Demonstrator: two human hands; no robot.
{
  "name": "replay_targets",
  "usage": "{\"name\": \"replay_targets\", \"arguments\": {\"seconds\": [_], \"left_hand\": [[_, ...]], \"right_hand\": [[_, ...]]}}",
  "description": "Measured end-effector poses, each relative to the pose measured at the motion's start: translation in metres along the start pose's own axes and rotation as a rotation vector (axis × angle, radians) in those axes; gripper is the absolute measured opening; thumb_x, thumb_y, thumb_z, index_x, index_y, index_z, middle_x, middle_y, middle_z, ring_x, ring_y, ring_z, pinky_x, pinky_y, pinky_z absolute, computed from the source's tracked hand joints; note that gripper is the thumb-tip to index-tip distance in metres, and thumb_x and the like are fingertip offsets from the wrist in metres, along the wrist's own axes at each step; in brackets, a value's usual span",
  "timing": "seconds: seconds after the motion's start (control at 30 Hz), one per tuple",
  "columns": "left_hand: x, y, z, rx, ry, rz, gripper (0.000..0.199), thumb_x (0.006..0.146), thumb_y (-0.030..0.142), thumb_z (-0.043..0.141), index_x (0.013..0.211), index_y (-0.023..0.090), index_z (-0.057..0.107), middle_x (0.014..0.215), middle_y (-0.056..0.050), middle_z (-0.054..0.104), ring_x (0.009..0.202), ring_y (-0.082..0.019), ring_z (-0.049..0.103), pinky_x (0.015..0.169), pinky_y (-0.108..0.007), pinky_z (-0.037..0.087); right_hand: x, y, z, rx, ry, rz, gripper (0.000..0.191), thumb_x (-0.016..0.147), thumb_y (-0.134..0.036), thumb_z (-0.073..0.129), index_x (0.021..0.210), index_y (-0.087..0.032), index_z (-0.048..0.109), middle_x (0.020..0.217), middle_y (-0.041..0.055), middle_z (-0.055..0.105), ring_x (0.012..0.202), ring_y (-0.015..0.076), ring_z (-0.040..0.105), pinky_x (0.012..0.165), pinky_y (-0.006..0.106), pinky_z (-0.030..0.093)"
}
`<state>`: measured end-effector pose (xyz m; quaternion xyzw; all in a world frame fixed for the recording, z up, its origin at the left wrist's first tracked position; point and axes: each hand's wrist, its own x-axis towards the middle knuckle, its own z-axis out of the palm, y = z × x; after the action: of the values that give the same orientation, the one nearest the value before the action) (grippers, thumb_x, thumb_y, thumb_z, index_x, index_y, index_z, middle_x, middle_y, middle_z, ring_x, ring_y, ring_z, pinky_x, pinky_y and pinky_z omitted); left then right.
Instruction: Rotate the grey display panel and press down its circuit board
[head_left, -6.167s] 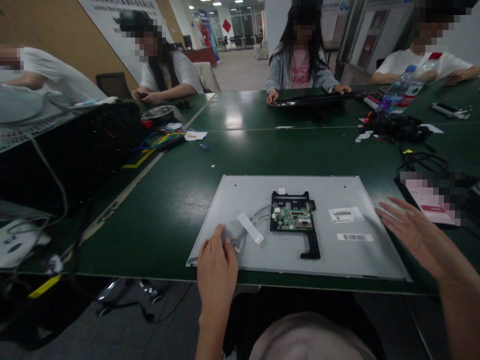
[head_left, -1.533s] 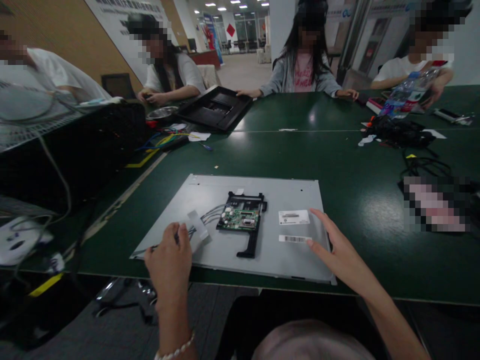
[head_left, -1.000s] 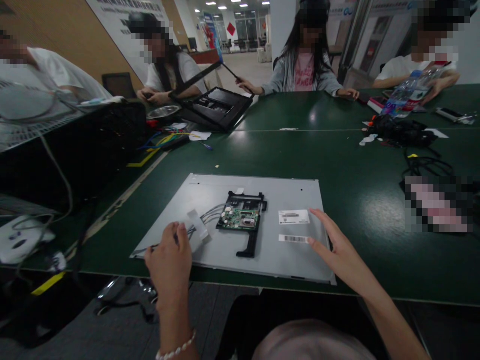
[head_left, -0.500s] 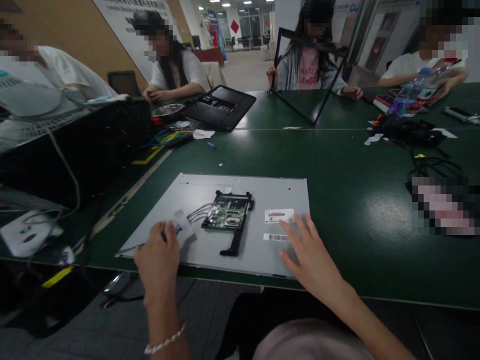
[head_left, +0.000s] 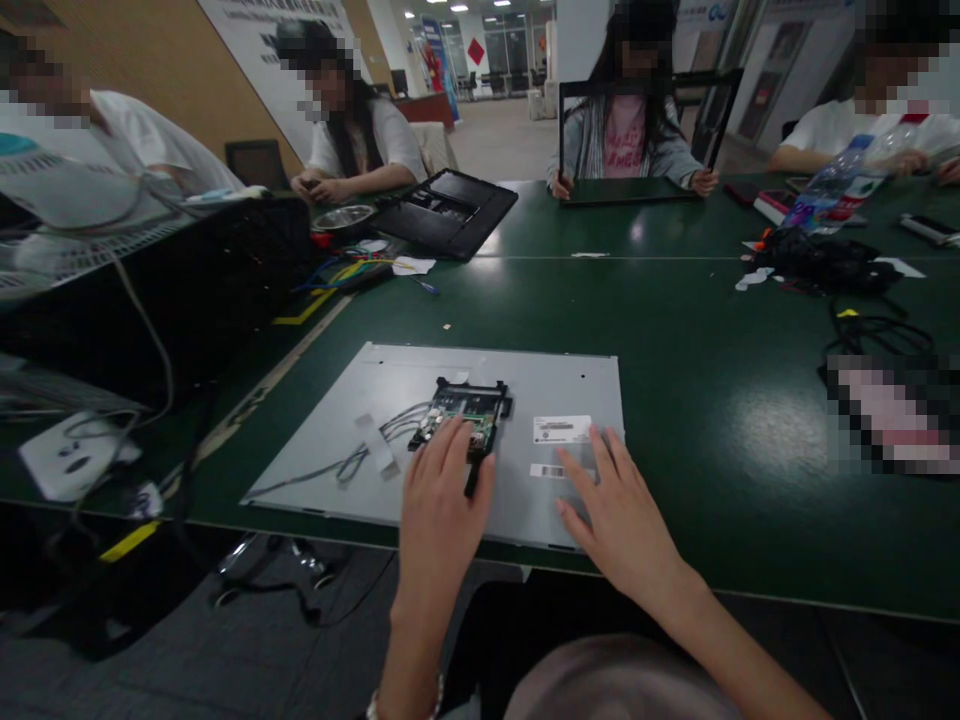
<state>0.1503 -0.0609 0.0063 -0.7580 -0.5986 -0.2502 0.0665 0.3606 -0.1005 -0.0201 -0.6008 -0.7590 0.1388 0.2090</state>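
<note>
A flat grey metal panel [head_left: 315, 440], which looks like the back of a display, lies on the green table before me. On its middle sits a circuit board [head_left: 450, 408] in a black bracket [head_left: 504, 392]. My left hand [head_left: 444, 490] reaches over the near part of the board, fingers stretched forward and thumb apart; whether its fingertips press on it I cannot tell. Thin grey cables [head_left: 352, 458] run left from the board under a strip of clear tape [head_left: 377, 445]. My right hand [head_left: 626, 505] rests with spread fingers on the panel's right side, beside a white label [head_left: 561, 430] and a barcode sticker [head_left: 546, 470].
Across the table a person holds a black frame [head_left: 637, 192] upright. A black plastic cover [head_left: 450, 215] lies at the back left, near a large black case [head_left: 150, 290]. Bottles [head_left: 832, 190], black cables [head_left: 825, 262] and a phone [head_left: 892, 410] lie to the right.
My left hand has let go of the tape and cables and moved right over the circuit board. My right hand has stayed on the panel. The person opposite has squared the black frame upright.
</note>
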Motion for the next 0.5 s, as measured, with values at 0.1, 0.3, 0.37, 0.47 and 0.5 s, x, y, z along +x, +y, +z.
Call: {"name": "replay_targets", "arguments": {"seconds": [0.1,0.3,0.37,0.47,0.5], "left_hand": [[0.004,0.013,0.009,0.058,-0.077,0.017,0.045,0.094,0.030,0.045,0.135,0.011,0.050,0.143,-0.017,0.051,0.134,-0.029,0.045,0.112,-0.046,0.034],[0.007,-0.003,0.011,0.156,-0.111,-0.046,0.049,0.095,0.030,0.043,0.136,0.004,0.050,0.145,-0.021,0.048,0.134,-0.032,0.044,0.112,-0.047,0.032],[0.005,-0.009,0.009,0.150,-0.104,-0.047,0.049,0.095,0.031,0.042,0.136,0.005,0.050,0.144,-0.020,0.049,0.134,-0.031,0.044,0.112,-0.047,0.032],[0.002,-0.018,0.008,0.140,-0.101,-0.046,0.048,0.095,0.033,0.044,0.136,0.009,0.051,0.144,-0.018,0.049,0.134,-0.030,0.045,0.112,-0.047,0.032],[0.001,-0.020,0.008,0.143,-0.101,-0.053,0.048,0.094,0.033,0.044,0.136,0.011,0.051,0.144,-0.017,0.049,0.134,-0.030,0.045,0.112,-0.048,0.032]], "right_hand": [[-0.003,-0.001,-0.002,0.006,0.002,-0.008,0.054,0.092,-0.037,0.053,0.143,-0.023,0.049,0.161,0.0132,0.026,0.148,0.0387,0.017,0.114,0.059,0.028],[-0.011,-0.007,-0.009,0.005,0.000,-0.011,0.053,0.093,-0.038,0.052,0.143,-0.023,0.050,0.161,0.0137,0.025,0.148,0.0383,0.017,0.114,0.058,0.028],[-0.013,-0.011,-0.009,-0.015,-0.006,-0.005,0.052,0.093,-0.038,0.051,0.143,-0.022,0.050,0.161,0.0151,0.025,0.148,0.0381,0.017,0.114,0.057,0.028],[-0.015,-0.018,-0.009,-0.033,-0.011,0.010,0.051,0.094,-0.038,0.050,0.143,-0.022,0.050,0.160,0.0165,0.026,0.148,0.0375,0.017,0.114,0.055,0.028],[-0.015,-0.020,-0.008,-0.035,-0.014,0.013,0.051,0.094,-0.038,0.050,0.143,-0.022,0.050,0.160,0.0163,0.026,0.148,0.0372,0.016,0.114,0.055,0.028]]}}
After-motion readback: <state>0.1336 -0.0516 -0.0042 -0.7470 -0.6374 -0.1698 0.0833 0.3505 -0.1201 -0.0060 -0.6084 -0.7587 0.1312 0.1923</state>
